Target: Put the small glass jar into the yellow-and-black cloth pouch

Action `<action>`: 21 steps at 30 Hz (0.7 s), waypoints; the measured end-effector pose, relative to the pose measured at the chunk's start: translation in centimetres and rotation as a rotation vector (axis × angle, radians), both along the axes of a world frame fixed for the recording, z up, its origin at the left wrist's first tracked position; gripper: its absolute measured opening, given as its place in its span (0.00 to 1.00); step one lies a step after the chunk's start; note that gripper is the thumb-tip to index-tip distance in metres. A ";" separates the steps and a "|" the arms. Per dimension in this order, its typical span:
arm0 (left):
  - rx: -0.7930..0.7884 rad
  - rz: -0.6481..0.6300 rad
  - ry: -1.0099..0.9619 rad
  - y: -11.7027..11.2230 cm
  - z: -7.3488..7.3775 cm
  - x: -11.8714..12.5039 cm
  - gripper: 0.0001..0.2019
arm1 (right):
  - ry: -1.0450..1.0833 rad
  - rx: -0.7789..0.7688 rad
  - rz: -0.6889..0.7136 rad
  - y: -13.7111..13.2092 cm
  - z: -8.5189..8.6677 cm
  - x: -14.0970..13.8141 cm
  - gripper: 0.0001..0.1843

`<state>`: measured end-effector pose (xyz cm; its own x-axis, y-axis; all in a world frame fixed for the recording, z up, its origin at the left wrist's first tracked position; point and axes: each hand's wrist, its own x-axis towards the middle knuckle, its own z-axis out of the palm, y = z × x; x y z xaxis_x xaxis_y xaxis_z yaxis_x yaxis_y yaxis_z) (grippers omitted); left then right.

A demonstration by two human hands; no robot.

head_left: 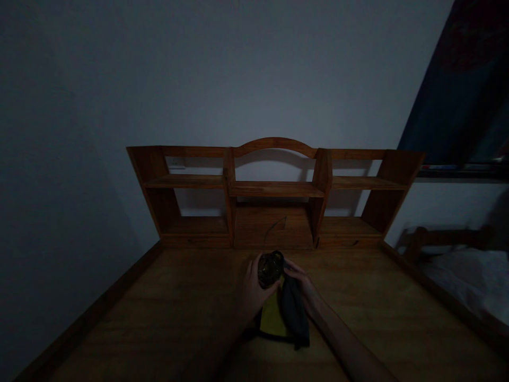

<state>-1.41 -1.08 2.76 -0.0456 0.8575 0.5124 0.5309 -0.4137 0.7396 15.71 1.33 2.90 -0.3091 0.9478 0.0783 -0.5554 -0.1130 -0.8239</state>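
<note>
My left hand (pixel 256 289) is wrapped round a dark, shiny, round glass-like vessel (pixel 270 270) with a ring-shaped loop at its upper right. My right hand (pixel 300 281) grips the top of a cloth (pixel 293 310), yellow-green on one side and dark grey on the other, with black edging. The cloth hangs below both hands and meets the vessel's right side. Its lower edge is close to the wooden tabletop (pixel 178 307); I cannot tell whether it touches. Dim light hides the finer details of the vessel.
A wooden shelf unit (pixel 274 189) with several compartments runs along the back of the table, against a pale wall (pixel 254 79). A thin dark cord-like line (pixel 274 227) shows at its middle compartment. To the right are a dark curtain (pixel 457 90) and pale bedding (pixel 473 278).
</note>
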 end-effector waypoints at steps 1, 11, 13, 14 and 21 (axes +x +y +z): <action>0.000 0.002 -0.003 0.0 0.0 0.0 0.40 | -0.002 0.002 -0.002 0.1 0.0 0.0 0.27; -0.004 0.013 -0.011 0.0 0.1 0.0 0.41 | -0.042 0.012 0.003 -0.8 0.6 -0.2 0.27; -0.005 0.015 -0.008 0.0 0.1 0.0 0.41 | -0.043 0.014 0.003 -0.9 0.9 -0.2 0.28; -0.003 0.018 -0.004 0.0 0.1 0.0 0.41 | -0.044 0.018 0.004 -1.0 1.0 -0.2 0.28; 0.008 -0.012 -0.007 0.1 0.0 0.0 0.41 | -0.049 0.055 0.009 -1.2 1.5 -0.3 0.30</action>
<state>-1.44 -1.01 2.74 -0.0390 0.8542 0.5185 0.5210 -0.4254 0.7400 15.37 0.16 4.44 -0.3226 0.9395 0.1152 -0.5137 -0.0716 -0.8550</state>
